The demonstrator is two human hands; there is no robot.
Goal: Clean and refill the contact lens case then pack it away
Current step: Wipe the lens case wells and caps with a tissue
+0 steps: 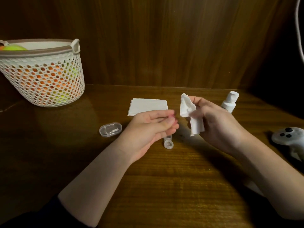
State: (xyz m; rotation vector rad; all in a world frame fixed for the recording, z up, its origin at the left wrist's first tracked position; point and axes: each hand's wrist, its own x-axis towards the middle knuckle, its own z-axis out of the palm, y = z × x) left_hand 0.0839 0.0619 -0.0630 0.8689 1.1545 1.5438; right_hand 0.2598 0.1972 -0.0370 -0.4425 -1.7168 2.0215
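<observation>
The clear contact lens case (pixel 168 142) lies on the wooden table, its far well partly hidden under my left hand (pixel 150 127). That hand hovers just above it, thumb and fingertips pinching a small thin thing with a pink tip (pixel 171 115); what it is I cannot tell. My right hand (pixel 213 122) is raised to the right and grips a crumpled white tissue (pixel 189 112). A white solution bottle (pixel 229 102) stands behind the right hand. A clear oval box (pixel 110 129) lies to the left of the left hand.
A folded white tissue (pixel 148 106) lies flat behind my hands. A white mesh basket (pixel 44 76) with orange and green balls stands at the far left. A grey controller (pixel 289 137) rests at the right edge. A wooden wall closes the back.
</observation>
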